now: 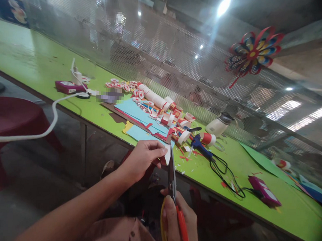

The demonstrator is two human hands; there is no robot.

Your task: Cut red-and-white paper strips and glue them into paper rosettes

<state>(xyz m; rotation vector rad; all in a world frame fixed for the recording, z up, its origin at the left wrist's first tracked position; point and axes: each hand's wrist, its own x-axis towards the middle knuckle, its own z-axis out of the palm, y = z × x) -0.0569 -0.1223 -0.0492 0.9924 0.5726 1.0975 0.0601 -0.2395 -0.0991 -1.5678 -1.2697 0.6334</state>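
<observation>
My left hand pinches a small white and red paper piece just in front of the green table's edge. My right hand grips scissors with red and yellow handles; the blades point up and meet the paper piece. Blue and red paper sheets lie on the table right beyond my left hand, with several red-and-white paper rolls beside them.
A blue glue gun with a black cord lies right of the rolls. A white cup, two magenta boxes, a white cable, a dark red stool and a paper pinwheel on the mesh screen are around.
</observation>
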